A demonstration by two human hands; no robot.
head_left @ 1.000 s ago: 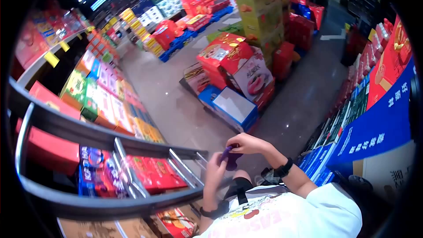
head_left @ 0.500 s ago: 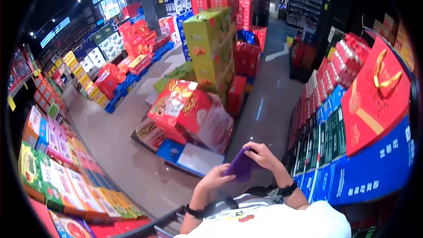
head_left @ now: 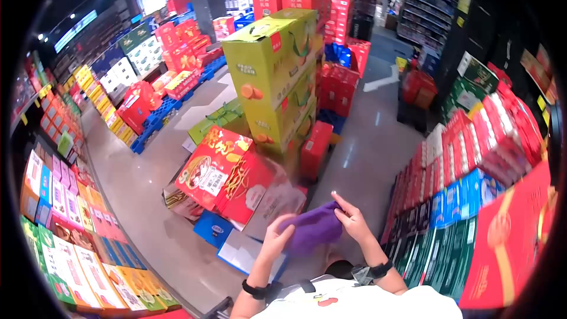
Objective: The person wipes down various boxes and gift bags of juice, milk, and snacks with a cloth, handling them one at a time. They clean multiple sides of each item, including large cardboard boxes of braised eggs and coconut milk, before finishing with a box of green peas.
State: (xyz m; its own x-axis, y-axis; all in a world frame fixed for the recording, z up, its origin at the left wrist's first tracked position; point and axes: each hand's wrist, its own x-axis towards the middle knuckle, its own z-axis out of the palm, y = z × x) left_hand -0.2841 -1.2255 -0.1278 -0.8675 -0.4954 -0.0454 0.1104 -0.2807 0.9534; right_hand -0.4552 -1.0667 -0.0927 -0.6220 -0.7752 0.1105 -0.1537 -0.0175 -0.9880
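A purple cloth is stretched between my two hands, low in the middle of the view. My left hand pinches its left end, thumb on the near side. My right hand grips the right end between thumb and fingers, with the index finger pointing up. Just beyond the cloth lies a red food box on a low pile, next to a blue and white box. Both wrists wear dark bands.
Tall green gift boxes stand stacked ahead. Shelves of colourful boxes line the left. On the right are stacked red packs and a large red bag. A dark cart stands in the right aisle.
My hands have spread the purple cloth wider and flatter; before, it was bunched and tilted. The view has shifted, bringing the green stack and red box nearer.
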